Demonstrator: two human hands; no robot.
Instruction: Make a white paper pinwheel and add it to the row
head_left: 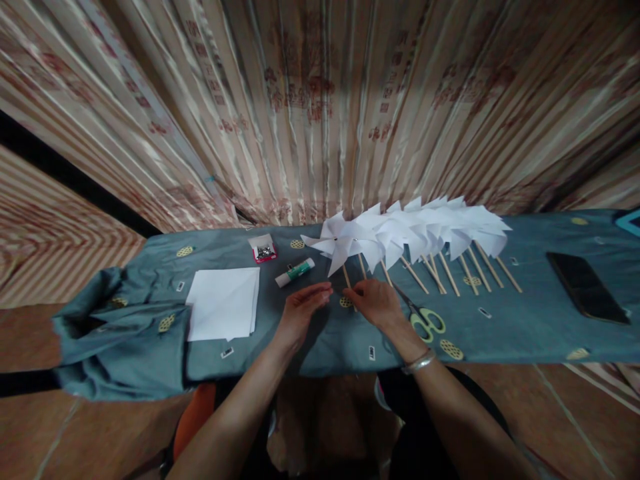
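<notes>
Several white paper pinwheels on wooden sticks lie overlapping in a row along the back of the table. My right hand (pixel 376 301) is at the leftmost pinwheel (pixel 338 241), with thumb and fingers closed on the lower part of its stick. My left hand (pixel 304 309) hovers just to the left, fingers stretched out and close together, with nothing visible in it. Beyond my left hand lies a glue stick (pixel 295 273) with a green label. Green-handled scissors (pixel 426 323) rest beside my right wrist, their blades partly hidden under that hand.
A stack of white square paper (pixel 223 304) lies on the left of the blue-green tablecloth (pixel 320 347). Behind it stands an open red box of small metal pins (pixel 264 251). A dark phone (pixel 587 287) lies at the right. A patterned curtain (pixel 310 113) hangs along the table's back edge.
</notes>
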